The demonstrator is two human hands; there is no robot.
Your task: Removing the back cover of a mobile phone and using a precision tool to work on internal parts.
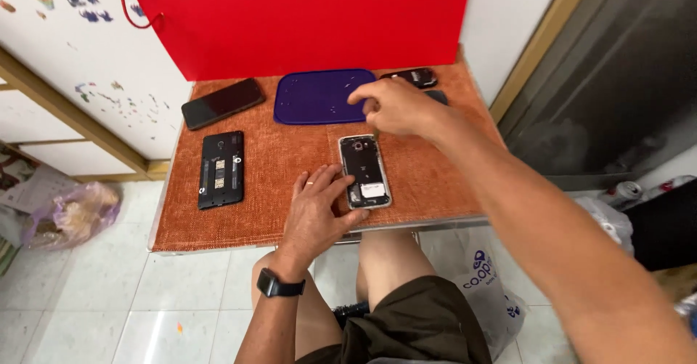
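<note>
Left hand [314, 208]: nearest the front edge of the table [218, 229], lying flat with fingers spread, holding nothing; its fingertips press against the left side of the open phone [365, 171].
Open phone: back cover off, insides facing up, lying near the front edge, a little right of the middle.
Risk at the phone: it is steadied from one side only, so I judge a push from the left could slide it to the right or turn it on the orange mat [428, 182].
Right hand [388, 106]: just beyond the phone's top end, fingers drawn together as if pinching; whether it holds something small I cannot tell.
Risk at the right hand: anything tiny held there could drop onto the woven mat and be hard to find.
Back cover [221, 169]: black, inside up, toward the left edge, well apart from both hands.
Tray [319, 96]: purple, at the back edge, with small specks on it that may be screws; the hand just beside its right corner could knock them.
Dark phone [222, 102]: back left corner, screen up.
Small black devices [414, 78]: back right corner, partly hidden by the right hand.
</note>
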